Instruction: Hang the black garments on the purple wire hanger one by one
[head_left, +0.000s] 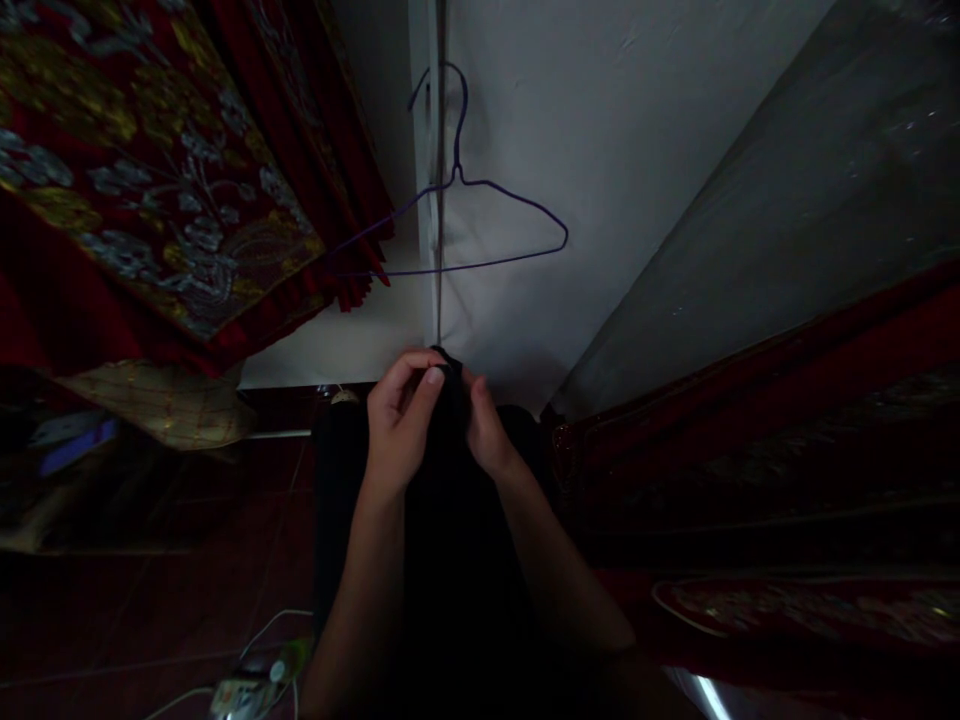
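In the middle of the head view, both of my hands come together over my dark-clothed lap. My left hand [403, 412] pinches the edge of a black cloth [451, 400] between thumb and fingers. On the cloth's other side, my right hand [489, 425] closes round it, its thumb up and its fingers mostly hidden behind the dark fabric. The cloth blends into my dark clothing, so its full shape and kind cannot be made out. Above my hands hangs a bare purple wire hanger [495, 264], touching neither of them.
Red embroidered cloth [217, 230] hangs at the upper left, and more red fabric [810, 610] lies to the right beside grey plastic sheeting [765, 220]. A white wall or cabinet [540, 110] stands ahead. On the dark red tiles [187, 570] rests a power strip [244, 697] with cords.
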